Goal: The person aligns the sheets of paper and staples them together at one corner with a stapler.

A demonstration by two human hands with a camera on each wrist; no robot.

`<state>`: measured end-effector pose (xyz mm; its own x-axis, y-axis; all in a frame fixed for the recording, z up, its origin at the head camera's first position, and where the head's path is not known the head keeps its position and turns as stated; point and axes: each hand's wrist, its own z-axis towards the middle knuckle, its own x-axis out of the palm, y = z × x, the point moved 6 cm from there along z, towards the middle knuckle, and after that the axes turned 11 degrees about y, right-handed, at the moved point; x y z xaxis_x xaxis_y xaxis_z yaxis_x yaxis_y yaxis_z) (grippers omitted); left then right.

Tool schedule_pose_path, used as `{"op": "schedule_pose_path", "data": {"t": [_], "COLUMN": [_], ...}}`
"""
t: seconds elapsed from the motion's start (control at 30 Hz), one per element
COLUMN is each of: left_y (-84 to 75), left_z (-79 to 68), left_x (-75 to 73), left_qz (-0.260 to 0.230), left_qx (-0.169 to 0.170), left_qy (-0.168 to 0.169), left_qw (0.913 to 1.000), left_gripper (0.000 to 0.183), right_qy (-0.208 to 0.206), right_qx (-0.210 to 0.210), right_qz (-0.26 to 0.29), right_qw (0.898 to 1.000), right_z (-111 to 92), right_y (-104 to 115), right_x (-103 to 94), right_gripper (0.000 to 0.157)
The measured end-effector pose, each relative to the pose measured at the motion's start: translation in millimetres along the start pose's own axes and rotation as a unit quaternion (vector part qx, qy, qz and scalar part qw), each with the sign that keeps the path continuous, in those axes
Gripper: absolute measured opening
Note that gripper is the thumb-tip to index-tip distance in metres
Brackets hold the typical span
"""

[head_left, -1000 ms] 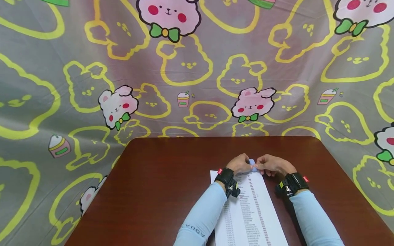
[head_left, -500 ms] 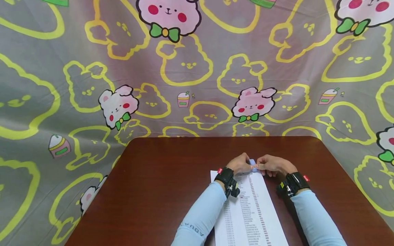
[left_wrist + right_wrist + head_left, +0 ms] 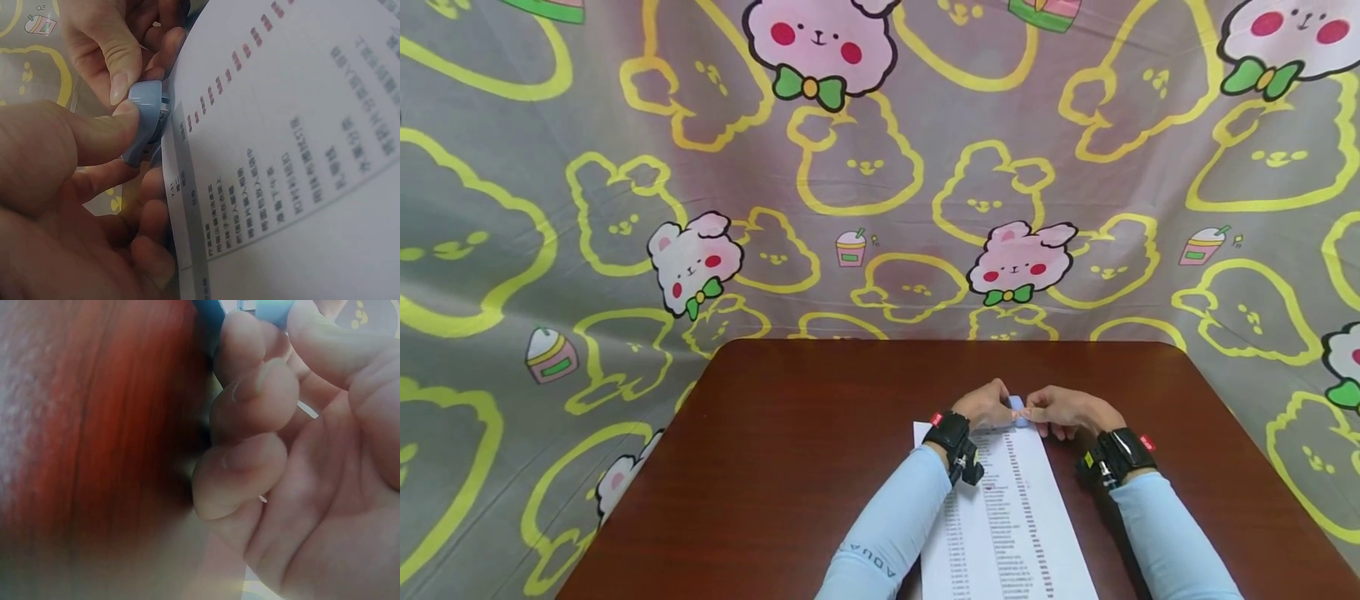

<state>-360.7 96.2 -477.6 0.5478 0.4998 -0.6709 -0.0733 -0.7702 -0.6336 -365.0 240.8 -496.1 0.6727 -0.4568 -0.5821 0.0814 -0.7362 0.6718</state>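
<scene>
A small light-blue stapler (image 3: 147,103) sits at the top edge of a printed paper sheet (image 3: 1003,525), metal showing inside its mouth. My left hand (image 3: 987,406) pinches it, thumb pressing on the top and the forefinger curled underneath. From the other side my right hand (image 3: 1063,407) grips its end between thumb and forefinger; the two thumb tips lie close together on the blue shell. In the right wrist view, the other right fingers (image 3: 240,469) are curled beside the dark wood, with only a bit of blue stapler at the top.
The sheet lies lengthwise on a reddish-brown wooden table (image 3: 790,467), its near end running out of view. A patterned cloth backdrop (image 3: 880,192) hangs behind the table's far edge and along both sides.
The head view has tipped up slightly, so the whole scene sits a little lower. Both hands keep their hold on the stapler with hardly any visible movement.
</scene>
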Motion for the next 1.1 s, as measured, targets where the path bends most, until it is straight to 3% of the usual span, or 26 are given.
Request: {"op": "schedule_pose_path", "data": {"t": [0.33,0.67,1.1], "left_y": [-2.4,0.2,-1.0], "left_z": [-3.2,-2.6,-7.5], "left_x": [0.0,1.8,1.6], "left_qz": [0.001,-0.007,-0.012], "left_qx": [0.012,-0.007,0.006], "left_qy": [-0.007,-0.005,-0.007], "left_qw": [0.9999,0.9999,0.9999], "left_gripper": [0.033,0.034,0.029], "right_qy": [-0.004,0.000,-0.001], "right_qx": [0.005,0.007,0.009], "right_qz": [-0.007,-0.021,-0.023], "right_qw": [1.000,1.000,1.000], "right_z": [-0.4,-0.4,-2.8], "right_y": [-0.4,0.3,1.4], "right_x": [0.1,1.0,4.0], "right_gripper": [0.034,0.034,0.032]}}
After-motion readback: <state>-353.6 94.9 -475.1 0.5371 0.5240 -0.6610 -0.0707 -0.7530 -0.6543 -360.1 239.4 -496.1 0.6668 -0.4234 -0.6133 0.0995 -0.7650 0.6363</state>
